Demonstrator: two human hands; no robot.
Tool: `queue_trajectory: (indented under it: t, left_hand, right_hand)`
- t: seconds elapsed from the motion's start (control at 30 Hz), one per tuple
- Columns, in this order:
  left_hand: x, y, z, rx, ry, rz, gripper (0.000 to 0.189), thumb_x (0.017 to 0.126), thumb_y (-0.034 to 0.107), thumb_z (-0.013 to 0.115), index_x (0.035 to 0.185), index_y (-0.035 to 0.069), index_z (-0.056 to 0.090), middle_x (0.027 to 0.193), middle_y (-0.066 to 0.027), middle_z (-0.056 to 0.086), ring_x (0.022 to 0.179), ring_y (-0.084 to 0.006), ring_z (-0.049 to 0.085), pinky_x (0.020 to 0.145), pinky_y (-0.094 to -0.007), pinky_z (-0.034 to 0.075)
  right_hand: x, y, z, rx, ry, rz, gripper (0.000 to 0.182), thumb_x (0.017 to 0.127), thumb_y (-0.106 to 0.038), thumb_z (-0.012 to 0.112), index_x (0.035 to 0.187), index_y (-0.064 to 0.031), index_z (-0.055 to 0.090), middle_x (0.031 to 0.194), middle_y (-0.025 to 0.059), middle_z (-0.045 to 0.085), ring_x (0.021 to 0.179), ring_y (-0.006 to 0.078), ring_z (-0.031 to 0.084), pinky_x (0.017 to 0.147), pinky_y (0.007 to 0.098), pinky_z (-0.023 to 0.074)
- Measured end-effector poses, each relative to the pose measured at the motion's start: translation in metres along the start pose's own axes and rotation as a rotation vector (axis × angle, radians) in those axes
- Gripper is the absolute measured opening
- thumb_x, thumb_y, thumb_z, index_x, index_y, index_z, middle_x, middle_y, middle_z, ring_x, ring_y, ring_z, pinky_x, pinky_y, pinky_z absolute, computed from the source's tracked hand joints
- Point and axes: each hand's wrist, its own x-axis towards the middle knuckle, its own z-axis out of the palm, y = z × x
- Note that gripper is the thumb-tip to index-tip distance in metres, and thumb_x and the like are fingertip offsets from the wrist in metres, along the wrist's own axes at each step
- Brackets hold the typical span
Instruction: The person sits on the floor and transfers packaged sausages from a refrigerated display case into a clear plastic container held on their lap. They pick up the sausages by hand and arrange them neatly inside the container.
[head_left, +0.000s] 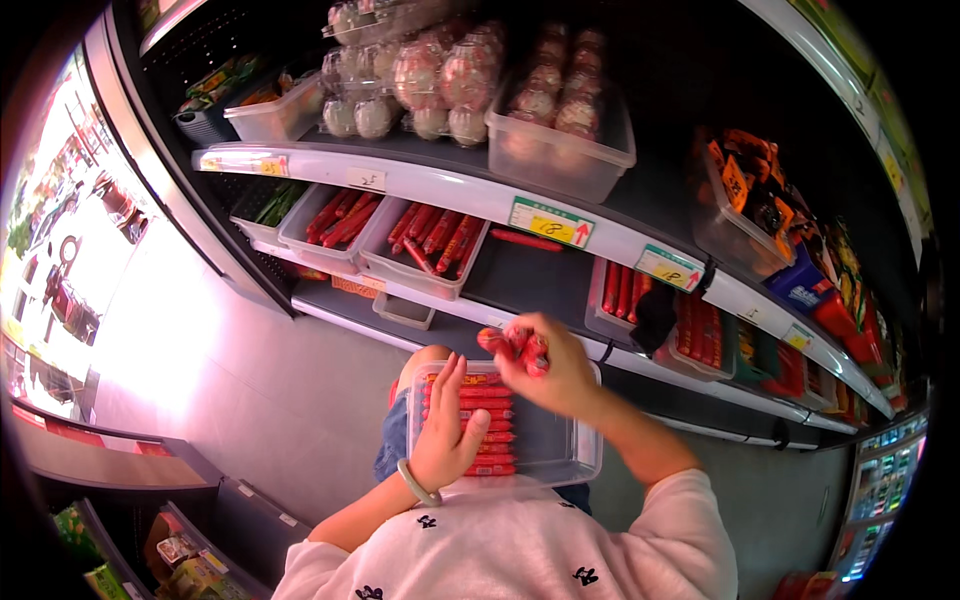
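Note:
A clear plastic tub (589, 450) rests on my lap, with a column of red-wrapped sausages (491, 457) lying side by side in its left part. The right part of the tub shows its bare bottom. My right hand (551, 367) is closed around several red-wrapped sausages (525, 346), their ends bunched above the tub's far edge. Over the left side of the tub, my left hand (450, 439) is spread with its fingers apart and holds nothing; it hides part of the sausage column. Whether it touches the sausages I cannot tell.
Ahead, a shelf holds tubs of red sausages (442, 236), and one loose red sausage (526, 240) lies there. Above are egg packs (442, 75), a tub of wrapped round items (559, 139) and orange packets (750, 180). Lower down sits a small tray (405, 311). Another display (255, 510) stands behind left.

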Motion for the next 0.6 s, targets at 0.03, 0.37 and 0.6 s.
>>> queue_trajectory:
  t: [0.03, 0.37, 0.6]
  left_hand:
    - [0.005, 0.004, 0.002, -0.097, 0.044, 0.021, 0.066, 0.099, 0.022, 0.055, 0.149, -0.004, 0.023, 0.151, -0.0273, 0.029, 0.137, -0.0366, 0.038, 0.11, -0.0374, 0.035]
    - [0.002, 0.012, 0.068, -0.315, -0.313, -0.229, 0.043, 0.106, 0.025, 0.042, 0.142, 0.001, 0.041, 0.122, -0.0191, 0.059, 0.116, -0.0239, 0.058, 0.098, -0.0337, 0.044]
    - [0.033, 0.007, 0.059, -0.318, -0.656, -0.502, 0.031, 0.1, 0.027, 0.056, 0.107, -0.002, 0.064, 0.094, -0.0065, 0.067, 0.086, -0.0097, 0.059, 0.078, -0.0259, 0.047]
  right_hand:
    - [-0.018, -0.009, 0.005, 0.293, -0.05, 0.202, 0.036, 0.082, -0.017, 0.074, 0.111, -0.0054, 0.055, 0.099, 0.0047, 0.063, 0.092, 0.0176, 0.064, 0.075, 0.0313, 0.053]
    - [-0.111, 0.013, 0.019, 0.706, 0.263, 0.591, 0.024, 0.098, -0.027, 0.061, 0.096, -0.0032, 0.061, 0.087, 0.0023, 0.06, 0.083, 0.01, 0.056, 0.073, 0.0297, 0.0471]
    - [-0.174, 0.027, -0.06, 0.951, 0.607, 0.701, 0.025, 0.093, -0.023, 0.066, 0.108, -0.0036, 0.061, 0.088, 0.0067, 0.062, 0.08, 0.0128, 0.059, 0.068, 0.0287, 0.0484]
